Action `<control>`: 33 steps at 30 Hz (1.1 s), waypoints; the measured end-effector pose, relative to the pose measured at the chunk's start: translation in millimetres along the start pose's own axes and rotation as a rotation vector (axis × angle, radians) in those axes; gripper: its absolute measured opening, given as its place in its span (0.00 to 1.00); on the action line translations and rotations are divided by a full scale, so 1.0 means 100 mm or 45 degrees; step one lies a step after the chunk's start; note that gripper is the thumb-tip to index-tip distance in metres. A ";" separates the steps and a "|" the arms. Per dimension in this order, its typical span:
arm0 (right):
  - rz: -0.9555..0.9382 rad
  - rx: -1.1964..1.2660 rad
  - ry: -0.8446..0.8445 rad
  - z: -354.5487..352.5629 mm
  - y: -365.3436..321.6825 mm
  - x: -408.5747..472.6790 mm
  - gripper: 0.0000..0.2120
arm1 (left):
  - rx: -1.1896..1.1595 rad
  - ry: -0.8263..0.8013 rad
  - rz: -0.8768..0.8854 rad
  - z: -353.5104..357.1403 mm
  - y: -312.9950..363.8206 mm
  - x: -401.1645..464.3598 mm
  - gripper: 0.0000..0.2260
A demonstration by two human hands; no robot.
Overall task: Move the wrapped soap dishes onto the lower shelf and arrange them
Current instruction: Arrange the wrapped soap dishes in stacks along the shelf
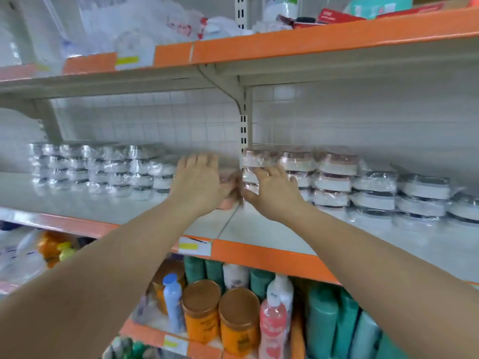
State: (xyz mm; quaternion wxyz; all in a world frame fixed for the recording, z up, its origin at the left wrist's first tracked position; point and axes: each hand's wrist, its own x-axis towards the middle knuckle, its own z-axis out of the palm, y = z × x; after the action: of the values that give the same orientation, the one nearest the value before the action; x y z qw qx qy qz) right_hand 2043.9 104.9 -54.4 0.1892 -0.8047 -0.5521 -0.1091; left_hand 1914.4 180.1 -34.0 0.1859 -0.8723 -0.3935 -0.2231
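The head view faces a shop rack of pale metal shelves with orange front strips [272,255] and yellow-marked price tags, backed by a white wire grid [155,117]. The middle shelf [259,226] is a bare grey-white board with a seam running from near to far at its centre.

Wrapped soap dishes stand along the far part of this shelf. Each is a low round-cornered dish, white with a darker band, sealed in shiny clear film. On the left, a block of them [103,167] is stacked several high in close rows. On the right, another group [337,177] is stacked in columns that step down toward the far right; the ones nearest the centre upright show a pinkish-brown band, those further right a dark grey one.

The left hand [199,182] reaches over the shelf at the seam, fingers spread, its grip around a blurred pinkish wrapped dish [228,193] resting low on the shelf. The right hand [272,190] is just beside it, fingers pressed against the leftmost stack [252,164] of the right group; whether its grip is closed on a dish I cannot tell.

The shelf above carries clear plastic bags [129,22] and red cartons [337,15]. The shelf below holds orange jars with brown lids [220,314], teal bottles [324,320], a blue bottle [172,299] and a pink pump bottle [273,322].
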 end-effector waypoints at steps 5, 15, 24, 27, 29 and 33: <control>-0.142 0.095 -0.043 0.25 -1.04 0.07 0.28 | 0.074 -0.098 -0.151 -0.03 -0.99 -0.47 0.30; -0.390 0.182 -0.211 0.74 -2.60 0.48 0.29 | 0.162 -0.193 -0.412 0.18 -2.53 -0.91 0.30; -0.633 0.308 -0.244 1.49 -3.92 1.53 0.28 | 0.282 -0.200 -0.617 0.61 -4.06 -0.70 0.29; -0.704 0.348 -0.278 1.75 -4.42 1.98 0.27 | 0.289 -0.228 -0.699 0.80 -4.62 -0.51 0.30; -0.737 0.359 -0.300 1.92 -4.76 2.25 0.26 | 0.282 -0.227 -0.746 0.93 -4.98 -0.43 0.30; -0.787 0.353 -0.384 2.29 -5.49 2.62 0.26 | 0.253 -0.223 -0.832 1.12 -5.71 -0.43 0.30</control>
State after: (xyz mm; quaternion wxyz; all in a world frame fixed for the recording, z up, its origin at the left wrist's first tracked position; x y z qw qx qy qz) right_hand 1621.6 599.6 -59.3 0.1713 -0.5735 -0.8003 0.0345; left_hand 1477.3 564.9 -65.4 0.1544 -0.6938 -0.6860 -0.1557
